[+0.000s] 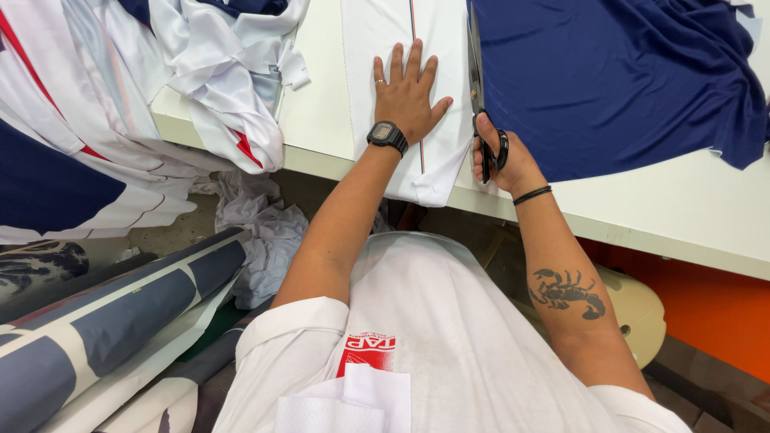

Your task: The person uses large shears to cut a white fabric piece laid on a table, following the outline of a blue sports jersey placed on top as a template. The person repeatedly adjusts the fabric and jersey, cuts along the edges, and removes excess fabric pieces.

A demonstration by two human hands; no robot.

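White fabric strip [401,48] with a thin central stripe, upper centre of frame, under cutting along its right edge. Left hand [407,92] lies flat on it, fingers spread. Right hand [501,156], fingers clamped through the handles of the scissors [479,88], has blades reaching up-frame; how much remains uncut cannot be told.

White striped fabric [405,48], navy cloth [609,72]
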